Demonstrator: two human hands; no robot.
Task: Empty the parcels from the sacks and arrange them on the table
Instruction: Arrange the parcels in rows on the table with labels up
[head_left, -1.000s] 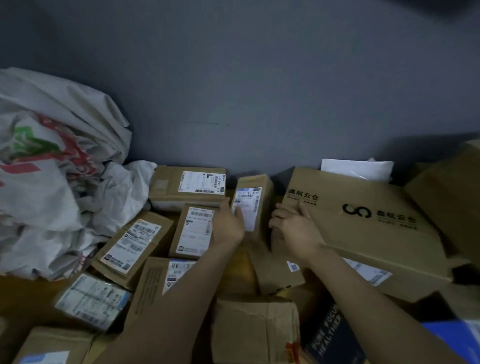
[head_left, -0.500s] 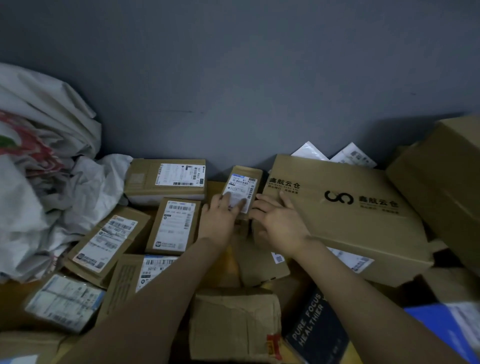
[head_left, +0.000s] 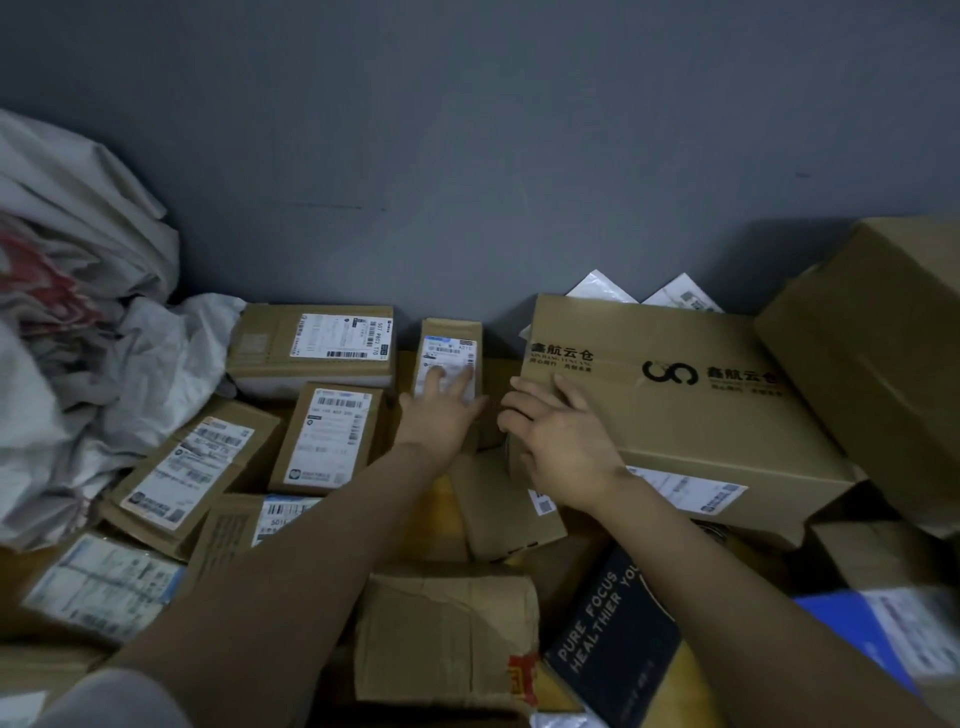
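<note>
On 1 small parcel (head_left: 451, 347) rests the left hand (head_left: 441, 413), fingers straight (released), the right hand (head_left: 563, 444) likewise on 1 large box (head_left: 691, 415).

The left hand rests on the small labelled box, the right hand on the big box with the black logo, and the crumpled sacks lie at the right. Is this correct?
Not quite: the head view shows the crumpled sacks at the left. The left hand does rest on the small labelled box, the right hand on the big box.
</note>
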